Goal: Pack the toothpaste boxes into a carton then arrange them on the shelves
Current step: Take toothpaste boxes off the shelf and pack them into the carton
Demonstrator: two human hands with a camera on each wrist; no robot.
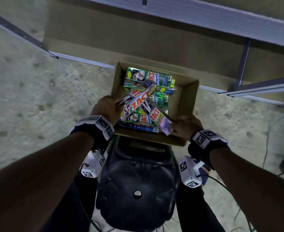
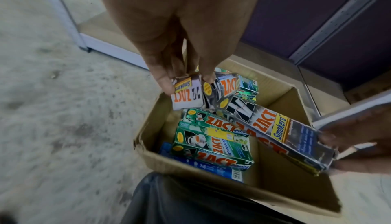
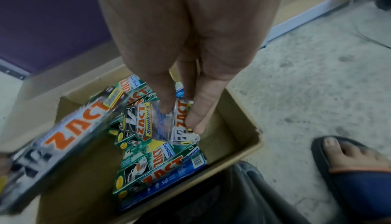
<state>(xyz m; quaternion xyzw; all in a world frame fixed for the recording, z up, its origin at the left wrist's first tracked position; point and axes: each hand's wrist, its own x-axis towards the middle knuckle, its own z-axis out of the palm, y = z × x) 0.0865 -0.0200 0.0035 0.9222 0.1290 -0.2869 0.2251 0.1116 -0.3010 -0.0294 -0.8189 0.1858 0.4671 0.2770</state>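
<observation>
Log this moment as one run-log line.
stage: packing | left hand: holds silver Zact boxes | right hand: holds silver Zact box | carton: on floor, green boxes inside

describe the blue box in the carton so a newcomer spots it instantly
Find the open carton on the floor by the shelves. The blue box lies flat against its near wall, under the green ZACT boxes. It alone is blue, marked Safi.

The right part of the open brown cardboard carton point(image 1: 187, 96) lay bare down to its bottom — room to reach in. The left part was filled with green toothpaste boxes point(image 1: 143, 76) — two silver-purple boxes point(image 1: 138, 102) crossed above them.
</observation>
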